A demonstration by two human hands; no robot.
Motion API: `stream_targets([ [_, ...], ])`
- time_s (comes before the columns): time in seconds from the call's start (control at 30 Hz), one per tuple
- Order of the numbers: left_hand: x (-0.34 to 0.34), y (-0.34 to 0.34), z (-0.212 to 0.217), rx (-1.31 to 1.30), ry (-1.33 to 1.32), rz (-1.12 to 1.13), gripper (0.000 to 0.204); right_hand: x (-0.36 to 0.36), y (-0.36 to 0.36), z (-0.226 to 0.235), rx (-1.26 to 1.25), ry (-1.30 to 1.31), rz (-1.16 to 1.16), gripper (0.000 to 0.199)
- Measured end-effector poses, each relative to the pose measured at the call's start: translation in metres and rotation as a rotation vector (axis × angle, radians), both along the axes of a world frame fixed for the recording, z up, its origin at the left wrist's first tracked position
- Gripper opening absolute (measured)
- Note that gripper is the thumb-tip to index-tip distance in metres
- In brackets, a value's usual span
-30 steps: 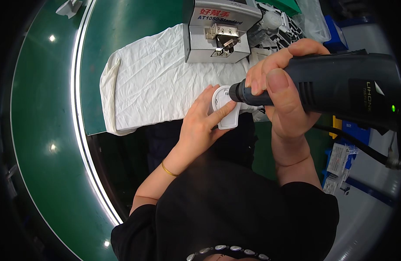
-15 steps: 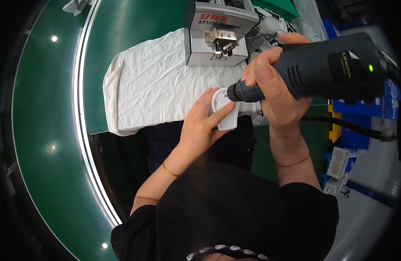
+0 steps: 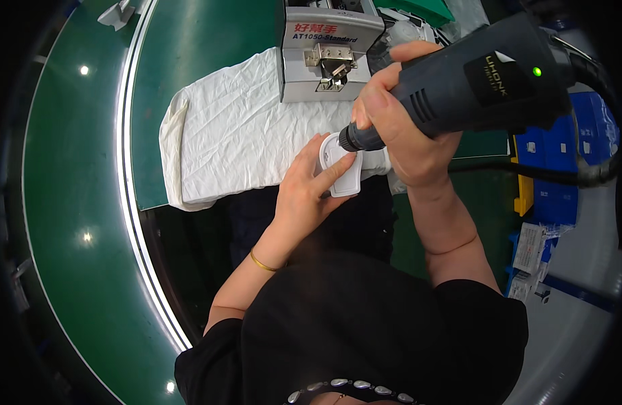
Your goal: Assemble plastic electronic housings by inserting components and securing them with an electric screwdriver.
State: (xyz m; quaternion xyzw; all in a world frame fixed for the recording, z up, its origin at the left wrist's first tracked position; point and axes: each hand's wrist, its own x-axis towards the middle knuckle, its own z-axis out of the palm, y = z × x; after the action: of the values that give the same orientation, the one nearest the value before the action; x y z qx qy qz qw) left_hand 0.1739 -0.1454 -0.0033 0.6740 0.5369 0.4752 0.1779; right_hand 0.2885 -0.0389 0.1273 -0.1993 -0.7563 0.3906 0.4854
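Note:
A black electric screwdriver [image 3: 470, 84] with a lit green light is in the grip of my right hand [image 3: 416, 131], its fingers wrapped round the body. The ribbed nose of the tool points down and left, at the inside of a white plastic housing [image 3: 347, 181]. My left hand [image 3: 307, 182] clasps this housing, thumb across its face and fingers along its far side. The housing lies at the front edge of a white cloth [image 3: 237, 128]. The nose and my thumb hide part of its inside, and the screwdriver's tip cannot be made out.
A grey metal machine [image 3: 331, 57] stands behind my hands on the cloth. White parts [image 3: 405, 34] and a green bin [image 3: 422, 8] sit beyond it. To the right are blue bins [image 3: 554, 145] and a black cable [image 3: 520, 170]. A bright strip [image 3: 125, 155] edges the green surface on the left.
The screwdriver and my right hand have shifted a little to the left, with the tool tilted more steeply. The housing has moved slightly left and my left hand still holds it.

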Motion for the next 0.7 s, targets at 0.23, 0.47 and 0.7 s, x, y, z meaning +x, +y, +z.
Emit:
stream_targets([
  [0.23,0.002,0.002,-0.005,0.026,-0.03,-0.007,0.071,0.005,0.008,0.008,-0.081,0.025,0.086,0.043],
  [0.47,0.003,0.0,0.002,0.067,0.038,-0.002,0.068,0.127,0.084,0.002,-0.537,0.201,-0.53,0.036],
  [0.7,0.005,-0.001,0.01,-0.01,0.034,0.006,0.071,0.236,0.166,-0.094,-0.65,-0.303,-0.914,0.033],
])
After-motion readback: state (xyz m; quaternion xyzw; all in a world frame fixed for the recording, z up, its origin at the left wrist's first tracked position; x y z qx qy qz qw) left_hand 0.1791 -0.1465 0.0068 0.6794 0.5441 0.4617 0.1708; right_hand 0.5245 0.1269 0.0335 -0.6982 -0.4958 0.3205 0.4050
